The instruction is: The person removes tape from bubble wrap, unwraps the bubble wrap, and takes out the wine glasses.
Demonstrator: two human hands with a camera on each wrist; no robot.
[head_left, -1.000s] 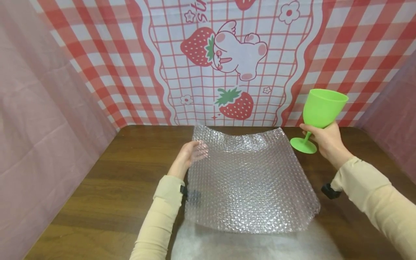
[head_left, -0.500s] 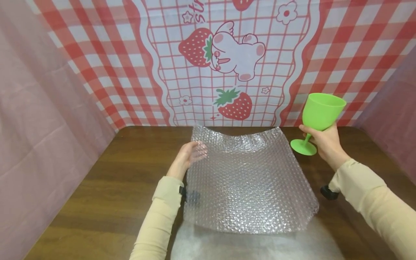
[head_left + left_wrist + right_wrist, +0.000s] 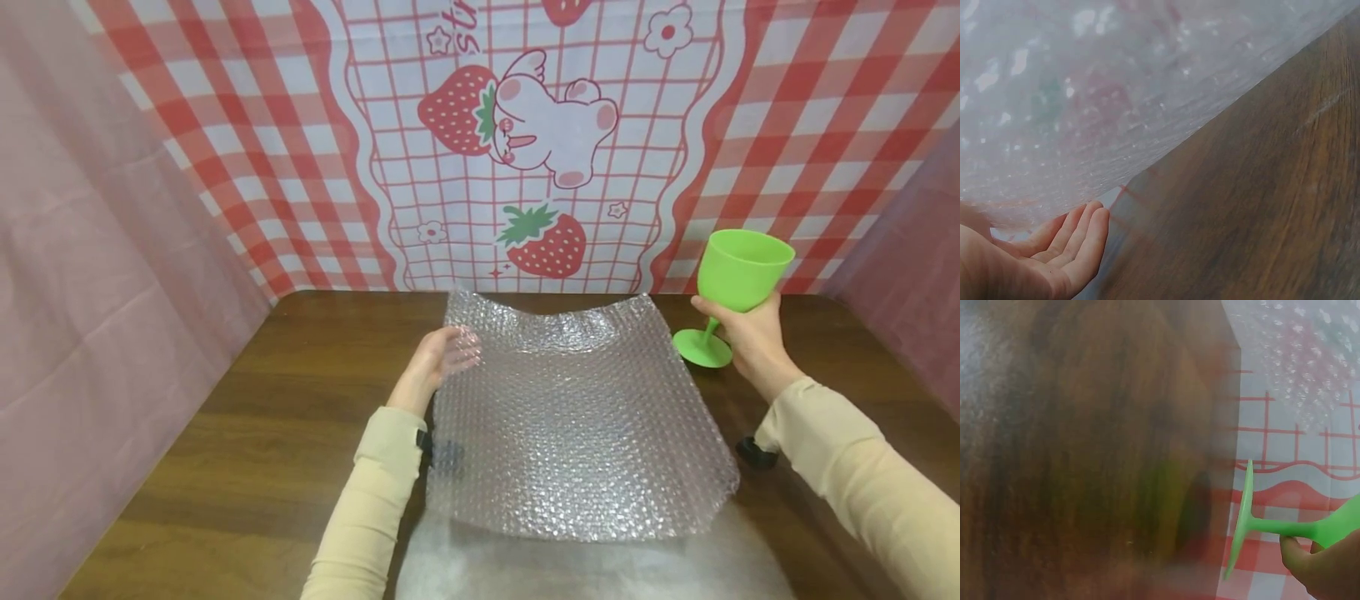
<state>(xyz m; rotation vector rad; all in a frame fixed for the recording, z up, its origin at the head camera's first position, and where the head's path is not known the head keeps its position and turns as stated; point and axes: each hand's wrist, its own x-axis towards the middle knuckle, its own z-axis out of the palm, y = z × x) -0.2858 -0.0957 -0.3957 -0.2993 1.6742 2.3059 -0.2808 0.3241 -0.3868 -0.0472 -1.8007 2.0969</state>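
Observation:
A clear piece of bubble wrap (image 3: 577, 425) lies in the middle of the head view, its far edge dipping between two raised corners. At its left edge is my left hand (image 3: 442, 354), fingers beneath and seen through the plastic. In the left wrist view, the fingers (image 3: 1088, 247) are nearly straight under the wrap; the thumb is mostly hidden. My right hand (image 3: 753, 337) grips a bright green plastic goblet (image 3: 744, 268) around the stem and lower bowl. The goblet is tilted slightly right, with its round foot raised above the table in the right wrist view.
Beneath everything is a brown wood-grain table (image 3: 247, 442). A pale greyish sheet (image 3: 592, 571) sticks out under the near edge of the wrap. A red-and-white strawberry cloth (image 3: 562, 150) hangs behind, with pink curtains (image 3: 97, 275) at the sides.
My right hand has lowered the goblet somewhat, bringing its foot closer to the table. The left hand and the bubble wrap have stayed in place.

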